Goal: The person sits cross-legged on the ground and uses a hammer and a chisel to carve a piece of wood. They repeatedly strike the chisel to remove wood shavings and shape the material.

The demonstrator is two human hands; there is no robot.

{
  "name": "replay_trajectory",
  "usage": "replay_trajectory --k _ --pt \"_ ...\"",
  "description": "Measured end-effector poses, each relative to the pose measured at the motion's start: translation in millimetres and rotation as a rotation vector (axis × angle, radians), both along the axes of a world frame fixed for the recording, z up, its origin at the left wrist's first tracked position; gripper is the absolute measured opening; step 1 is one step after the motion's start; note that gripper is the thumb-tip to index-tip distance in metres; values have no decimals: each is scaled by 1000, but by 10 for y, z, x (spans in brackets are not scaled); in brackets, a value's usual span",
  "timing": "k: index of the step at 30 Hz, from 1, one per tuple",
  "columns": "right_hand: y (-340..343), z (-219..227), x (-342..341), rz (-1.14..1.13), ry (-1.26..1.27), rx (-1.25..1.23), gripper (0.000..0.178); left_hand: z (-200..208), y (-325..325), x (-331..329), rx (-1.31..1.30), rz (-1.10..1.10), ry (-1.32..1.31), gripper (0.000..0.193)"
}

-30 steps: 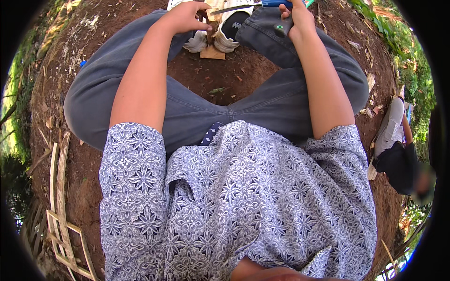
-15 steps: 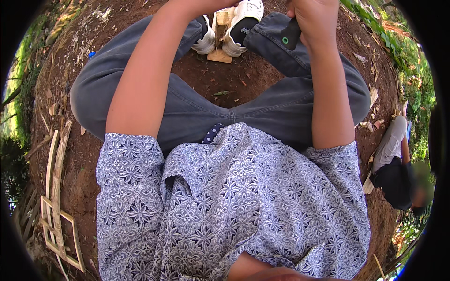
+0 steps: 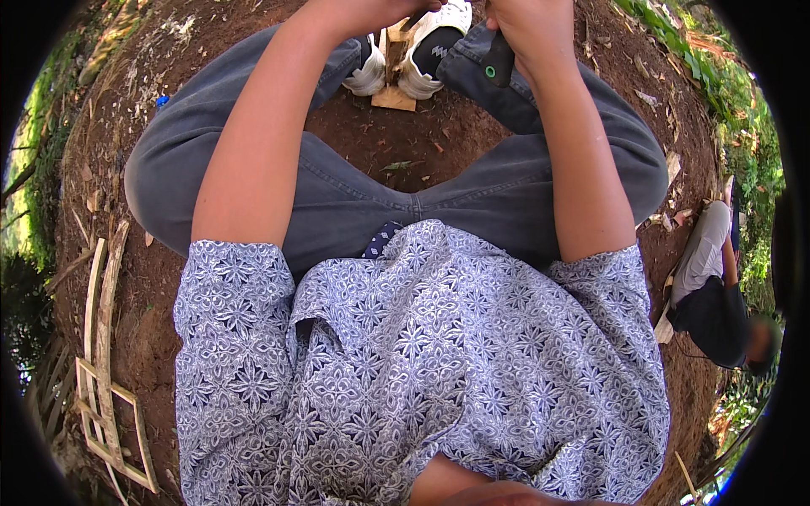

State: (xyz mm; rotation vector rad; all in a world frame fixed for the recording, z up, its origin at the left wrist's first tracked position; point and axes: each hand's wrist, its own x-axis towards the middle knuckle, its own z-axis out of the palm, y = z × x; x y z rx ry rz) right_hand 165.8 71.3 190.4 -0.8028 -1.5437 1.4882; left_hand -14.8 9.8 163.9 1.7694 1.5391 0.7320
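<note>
My right hand (image 3: 538, 35), near the top edge, is closed around the black handle (image 3: 498, 63) of a tool. A green-ringed hole shows at the handle's butt; the tool's other end is hidden. My left hand (image 3: 384, 10) is partly cut off by the top edge, its fingers curled close to a dark narrow thing I cannot make out. Below the hands, a pale piece of wood (image 3: 394, 99) stands on the soil between my white shoes, the left shoe (image 3: 365, 78) and the right shoe (image 3: 419, 82) on either side of it.
My bent legs in dark trousers (image 3: 194, 143) frame the brown soil (image 3: 396, 139). Wooden strips and a frame (image 3: 126, 430) lie at the left. Another person (image 3: 709, 295) is at the far right. Wood chips (image 3: 672, 169) lie beside my right knee.
My right hand and the black handle have shifted left, toward my left hand. My left arm has barely moved. The other person at the right has shifted slightly.
</note>
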Motion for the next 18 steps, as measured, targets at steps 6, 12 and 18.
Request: replay_trajectory --k 6,12,18 --pt "-7 19 -35 -7 -35 6 31 5 -3 -11 3 6 2 14" --pt "15 0 -44 -7 -66 35 32 -19 -2 -33 41 -1 -7 14" --pt "-14 33 -78 -41 -105 30 33 -28 -9 -52 21 10 -2 15"
